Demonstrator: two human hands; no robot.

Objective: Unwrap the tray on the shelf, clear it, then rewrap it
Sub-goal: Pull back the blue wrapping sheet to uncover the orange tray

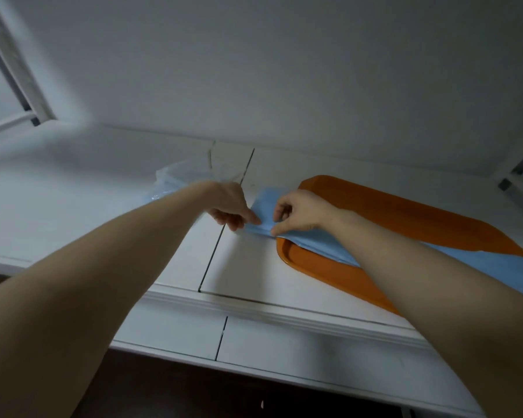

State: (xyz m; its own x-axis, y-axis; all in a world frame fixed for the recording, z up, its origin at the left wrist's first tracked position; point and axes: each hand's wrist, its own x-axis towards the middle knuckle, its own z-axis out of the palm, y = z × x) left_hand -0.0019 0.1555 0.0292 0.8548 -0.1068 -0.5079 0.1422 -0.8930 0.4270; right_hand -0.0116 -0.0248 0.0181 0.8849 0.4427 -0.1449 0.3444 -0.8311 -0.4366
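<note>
An orange tray (405,212) lies flat on the white shelf (245,267), right of centre. A folded light-blue wrap sheet (320,245) stretches across the tray from its left end to the lower right. My left hand (228,206) pinches the sheet's left end just beyond the tray's rim. My right hand (299,214) pinches the same end a little to the right, thumb and fingers curled on the fabric. My right forearm covers part of the sheet and tray.
A crumpled clear plastic film (181,176) lies on the shelf behind my left hand. A white wall (254,70) closes the back. A seam (224,233) splits the shelf top. A white frame (21,76) stands at far left.
</note>
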